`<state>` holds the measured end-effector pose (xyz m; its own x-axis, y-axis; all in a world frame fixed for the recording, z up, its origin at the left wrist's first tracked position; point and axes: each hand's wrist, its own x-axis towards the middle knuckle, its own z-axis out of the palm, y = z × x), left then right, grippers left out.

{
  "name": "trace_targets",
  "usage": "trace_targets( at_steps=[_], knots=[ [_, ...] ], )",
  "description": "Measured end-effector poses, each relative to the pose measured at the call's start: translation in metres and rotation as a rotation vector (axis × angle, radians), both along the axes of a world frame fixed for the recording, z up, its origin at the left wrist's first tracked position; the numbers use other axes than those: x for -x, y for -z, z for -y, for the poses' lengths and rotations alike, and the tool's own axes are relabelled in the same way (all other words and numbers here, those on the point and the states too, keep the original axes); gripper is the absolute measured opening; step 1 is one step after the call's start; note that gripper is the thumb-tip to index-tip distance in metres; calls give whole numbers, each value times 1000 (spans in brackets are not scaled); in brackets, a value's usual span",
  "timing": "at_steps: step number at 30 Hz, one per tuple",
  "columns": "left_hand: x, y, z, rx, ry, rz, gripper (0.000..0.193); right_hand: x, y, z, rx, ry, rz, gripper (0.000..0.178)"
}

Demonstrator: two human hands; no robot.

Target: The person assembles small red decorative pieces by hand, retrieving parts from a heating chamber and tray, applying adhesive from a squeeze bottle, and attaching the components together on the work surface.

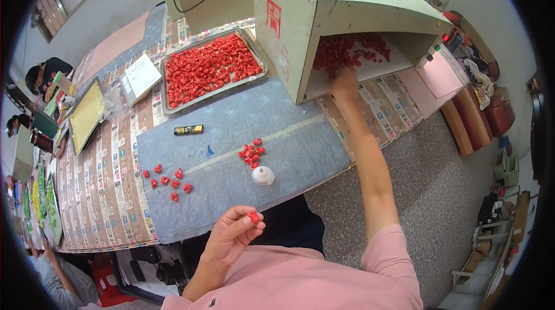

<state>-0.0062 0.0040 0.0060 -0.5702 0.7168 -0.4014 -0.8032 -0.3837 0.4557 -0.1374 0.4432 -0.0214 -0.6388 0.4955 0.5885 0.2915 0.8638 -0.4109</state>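
My left hand (pixel 226 237) is raised at the table's near edge, pinching a small red piece (pixel 253 217) between thumb and fingertips. My right arm stretches forward to the open front of a pale box-like cabinet (pixel 284 32). There my right hand (pixel 345 82) is at the near side of a heap of red pieces (pixel 370 48); its fingers are blurred and partly hidden. On the blue cloth (pixel 231 136), a small white squeeze bottle (pixel 263 176) with a thin tip stands beside a small cluster of red pieces (pixel 252 151). Several more red pieces (pixel 175 183) lie scattered to the left.
A metal tray (pixel 166 91) full of red pieces sits behind the cloth. Near it are a black-and-gold tube (pixel 188 130), a white paper box (pixel 140 80) and a yellowish tray (pixel 85 116). Other people (pixel 48 78) work at the far left. A brown sofa (pixel 498 112) stands to the right.
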Motion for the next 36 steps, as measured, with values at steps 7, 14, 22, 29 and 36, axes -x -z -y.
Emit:
trace_targets(
  at_steps=[7,14,22,29,36],
  knots=[
    [-3,3,0,7,19,16,16,18,6,3,16,-37,57,14],
    [3,3,0,17,-4,7,17,-63,-22,77,959,-451,-214,12],
    [10,-1,-6,48,-2,-40,19,-166,-25,196,1406,-528,-29,16],
    [3,0,-9,142,-18,-105,17,-201,-19,257,1506,-636,-8,11],
    [-2,6,-6,156,-43,-264,17,-204,-17,275,1364,-737,-47,9]
  ],
)
